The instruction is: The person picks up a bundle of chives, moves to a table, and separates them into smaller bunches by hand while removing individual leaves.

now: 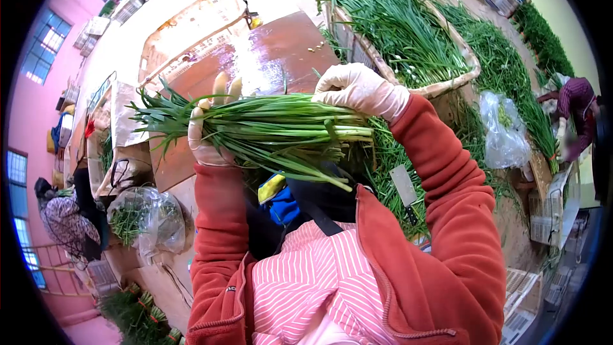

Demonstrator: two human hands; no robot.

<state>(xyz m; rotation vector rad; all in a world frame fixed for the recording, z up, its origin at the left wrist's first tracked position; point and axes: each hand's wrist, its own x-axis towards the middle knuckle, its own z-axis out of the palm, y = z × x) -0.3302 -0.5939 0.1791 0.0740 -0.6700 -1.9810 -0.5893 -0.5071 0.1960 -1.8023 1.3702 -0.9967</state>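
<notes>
A loose bunch of long green stalks (274,121) lies across both gloved hands, its leafy tips to the left and its pale ends to the right. My left hand (214,121) supports the leafy side from below, with some fingers showing above the bunch. Near the pale ends, my right hand (357,89) has its fingers bent together at the upper edge of the bunch, pinching stalks there. Beyond the bunch is a wet brown board (281,51) with small scraps on it.
A large crate (472,67) of green stalks stands at the upper right. A cleaver (403,186) rests on loose greens right of my lap. Plastic bags (163,217) flank me. One person (67,220) is at far left, another (578,112) at far right.
</notes>
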